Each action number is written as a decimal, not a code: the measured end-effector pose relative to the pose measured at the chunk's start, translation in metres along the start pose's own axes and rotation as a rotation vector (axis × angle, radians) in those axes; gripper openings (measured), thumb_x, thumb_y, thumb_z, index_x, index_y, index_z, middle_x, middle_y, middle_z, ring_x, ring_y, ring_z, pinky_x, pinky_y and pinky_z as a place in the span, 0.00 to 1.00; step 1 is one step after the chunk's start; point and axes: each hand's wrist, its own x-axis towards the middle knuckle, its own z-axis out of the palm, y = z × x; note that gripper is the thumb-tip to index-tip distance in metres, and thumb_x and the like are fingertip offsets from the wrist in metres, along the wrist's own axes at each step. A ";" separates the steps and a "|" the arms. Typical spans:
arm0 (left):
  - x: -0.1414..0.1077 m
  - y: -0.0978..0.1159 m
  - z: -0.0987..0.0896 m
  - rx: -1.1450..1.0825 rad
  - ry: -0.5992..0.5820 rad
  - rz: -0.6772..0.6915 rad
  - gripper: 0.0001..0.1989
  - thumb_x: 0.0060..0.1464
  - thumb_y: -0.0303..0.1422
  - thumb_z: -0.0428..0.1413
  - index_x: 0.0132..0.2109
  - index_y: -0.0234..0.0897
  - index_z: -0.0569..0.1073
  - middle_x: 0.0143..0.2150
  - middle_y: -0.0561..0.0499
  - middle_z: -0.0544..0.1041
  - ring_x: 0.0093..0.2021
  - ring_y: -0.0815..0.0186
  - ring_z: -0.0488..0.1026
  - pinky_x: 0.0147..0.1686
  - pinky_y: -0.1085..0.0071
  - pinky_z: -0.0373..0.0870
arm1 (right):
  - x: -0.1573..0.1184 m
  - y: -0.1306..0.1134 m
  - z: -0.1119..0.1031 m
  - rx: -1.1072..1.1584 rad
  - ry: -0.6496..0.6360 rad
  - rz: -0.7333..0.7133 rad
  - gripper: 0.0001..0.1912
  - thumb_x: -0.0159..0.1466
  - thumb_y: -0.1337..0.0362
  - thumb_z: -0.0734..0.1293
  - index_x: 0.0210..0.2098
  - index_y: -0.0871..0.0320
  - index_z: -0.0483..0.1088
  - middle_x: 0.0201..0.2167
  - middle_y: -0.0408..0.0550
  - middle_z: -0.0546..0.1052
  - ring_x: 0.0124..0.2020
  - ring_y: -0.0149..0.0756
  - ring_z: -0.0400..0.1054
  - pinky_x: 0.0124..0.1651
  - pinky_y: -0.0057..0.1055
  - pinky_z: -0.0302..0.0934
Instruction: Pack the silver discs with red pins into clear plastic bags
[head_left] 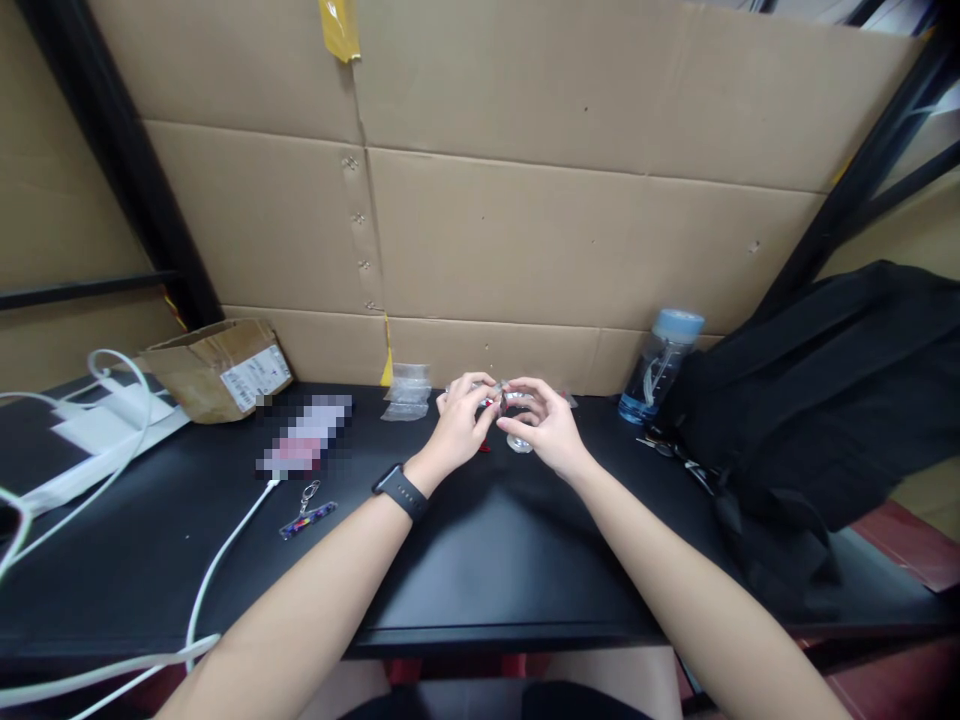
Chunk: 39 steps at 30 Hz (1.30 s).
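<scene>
My left hand [461, 425] and my right hand [551, 428] meet over the back middle of the black table [495, 560]. Thumbs and fingers of both are bent inward in a pinch. Between the fingertips is something small and shiny, mostly covered, whose kind I cannot make out. Just under my right hand a clear round piece [519, 444] shows on the tabletop. A small red bit [484, 448] peeks out beside my left fingers. Close to the left of my left hand lie clear plastic bags [407, 391]. A dark watch [402, 490] is on my left wrist.
At left are an open cardboard box [217, 375], a blurred-out phone [306, 437] on a white cable [229, 555], a keychain [308, 519] and white chargers [112, 420]. A blue-capped bottle [660, 365] and black backpack [832, 390] stand at right. Cardboard [510, 240] walls the back.
</scene>
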 end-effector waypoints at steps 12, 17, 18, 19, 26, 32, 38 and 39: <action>0.001 0.004 -0.005 0.130 0.124 0.033 0.05 0.63 0.35 0.57 0.40 0.42 0.79 0.56 0.46 0.72 0.59 0.54 0.66 0.56 0.56 0.58 | 0.001 -0.003 0.001 0.024 0.083 0.088 0.22 0.56 0.52 0.77 0.43 0.55 0.71 0.44 0.51 0.82 0.47 0.41 0.78 0.54 0.40 0.71; 0.001 0.006 -0.007 0.111 0.105 0.039 0.06 0.62 0.36 0.59 0.39 0.44 0.80 0.55 0.47 0.73 0.59 0.54 0.66 0.58 0.56 0.58 | 0.003 -0.002 -0.004 -0.045 0.093 0.074 0.22 0.54 0.53 0.78 0.43 0.56 0.72 0.38 0.50 0.82 0.41 0.42 0.78 0.49 0.40 0.72; 0.001 0.007 -0.007 0.101 0.103 0.044 0.06 0.62 0.36 0.59 0.39 0.44 0.80 0.55 0.47 0.72 0.59 0.54 0.66 0.58 0.56 0.58 | 0.003 -0.002 -0.005 -0.053 0.092 0.074 0.22 0.54 0.53 0.78 0.43 0.56 0.72 0.38 0.50 0.82 0.41 0.42 0.78 0.48 0.39 0.72; 0.001 0.007 -0.007 0.086 0.107 0.047 0.05 0.61 0.36 0.59 0.39 0.43 0.80 0.55 0.47 0.72 0.59 0.54 0.66 0.59 0.56 0.58 | 0.003 -0.002 -0.005 -0.058 0.091 0.072 0.22 0.54 0.53 0.78 0.43 0.56 0.72 0.37 0.50 0.82 0.40 0.42 0.78 0.47 0.39 0.72; 0.004 0.001 -0.007 -0.042 0.016 -0.033 0.13 0.69 0.38 0.48 0.50 0.48 0.77 0.59 0.49 0.70 0.61 0.56 0.65 0.62 0.54 0.58 | 0.005 0.000 -0.009 -0.066 0.063 0.076 0.21 0.55 0.56 0.77 0.43 0.55 0.71 0.34 0.47 0.81 0.35 0.40 0.77 0.42 0.37 0.72; 0.001 -0.008 -0.002 0.049 -0.264 -0.018 0.15 0.59 0.45 0.60 0.52 0.52 0.79 0.63 0.50 0.70 0.63 0.49 0.63 0.60 0.50 0.59 | 0.007 0.000 -0.016 -0.170 0.049 0.038 0.18 0.56 0.58 0.75 0.43 0.55 0.70 0.34 0.46 0.81 0.36 0.38 0.77 0.39 0.33 0.69; 0.005 -0.025 -0.007 0.089 -0.201 -0.122 0.15 0.68 0.42 0.49 0.54 0.49 0.77 0.59 0.48 0.73 0.61 0.52 0.67 0.59 0.50 0.60 | 0.008 -0.001 -0.026 -0.385 -0.167 0.042 0.13 0.58 0.63 0.72 0.42 0.57 0.71 0.31 0.46 0.82 0.29 0.35 0.74 0.32 0.29 0.63; 0.006 -0.030 -0.008 0.115 -0.191 -0.149 0.14 0.68 0.39 0.49 0.52 0.48 0.77 0.58 0.48 0.74 0.59 0.53 0.68 0.58 0.50 0.60 | 0.007 -0.001 -0.027 -0.397 -0.231 0.065 0.13 0.58 0.64 0.72 0.42 0.57 0.71 0.31 0.46 0.82 0.28 0.34 0.74 0.32 0.29 0.63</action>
